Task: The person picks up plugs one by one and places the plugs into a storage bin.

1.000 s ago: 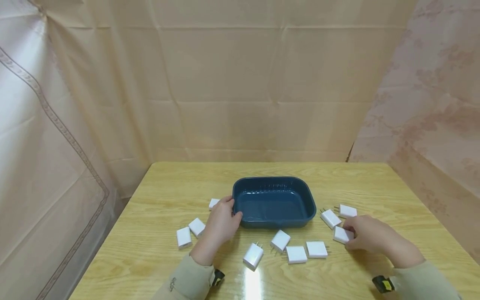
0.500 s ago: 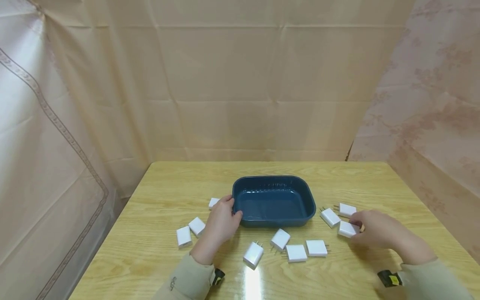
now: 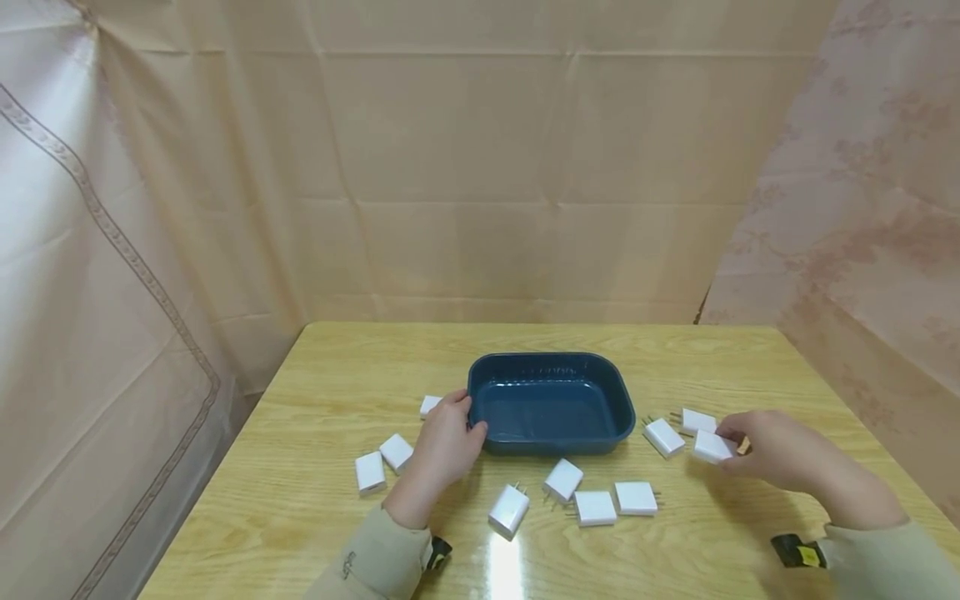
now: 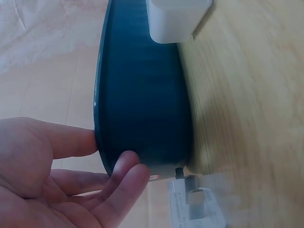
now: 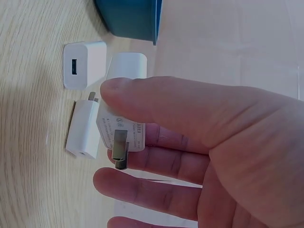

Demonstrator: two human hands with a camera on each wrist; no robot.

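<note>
In the head view my left hand (image 3: 452,437) grips the left wall of a dark blue rectangular dish (image 3: 551,446). The left wrist view shows the thumb at the dish's rim (image 4: 97,102) and fingertips against its outer side. My right hand (image 3: 783,454) pinches a white USB charger (image 3: 712,447) between thumb and fingers, over the right part of the table. From the right wrist, this charger's metal prongs (image 5: 120,147) and printed face show below the thumb. Two more chargers lie close by, one at the left (image 3: 663,437) and one just behind (image 3: 697,420).
Several white chargers lie on the wooden table (image 3: 375,367): in front of the dish, a charger (image 3: 508,510) and a few to its right; left of it, a pair with one charger (image 3: 370,472) nearest the edge. A charger (image 3: 429,406) is partly behind the left hand. Curtains surround the table.
My right hand has lifted the charger from the table and moved it right and slightly back. The left hand and dish have stayed in place.
</note>
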